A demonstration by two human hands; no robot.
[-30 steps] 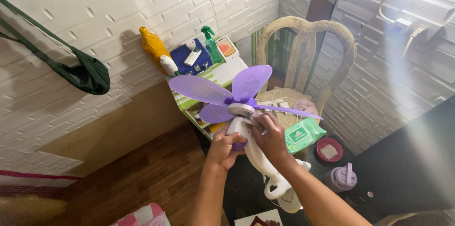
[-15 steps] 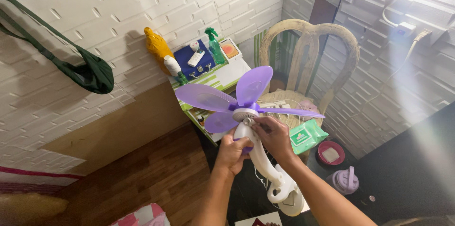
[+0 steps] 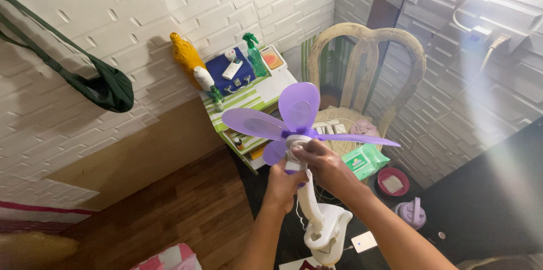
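A small white fan with purple blades is held up in front of me, without a guard over the blades. My left hand grips the white neck just under the motor. My right hand is closed over the back of the motor housing, fingers on the hub behind the blades. The fan's white base hangs low, tilted toward me.
A worn cream chair stands behind the fan with a green wipes pack and a power strip on its seat. A small shelf holds bottles and a blue pouch. A dark bag hangs on the white wall. A purple jug stands on the floor.
The fan has swung more upright and shifted right, its base dropping lower. My right hand has moved up onto the motor hub; the left hand keeps its grip on the neck.
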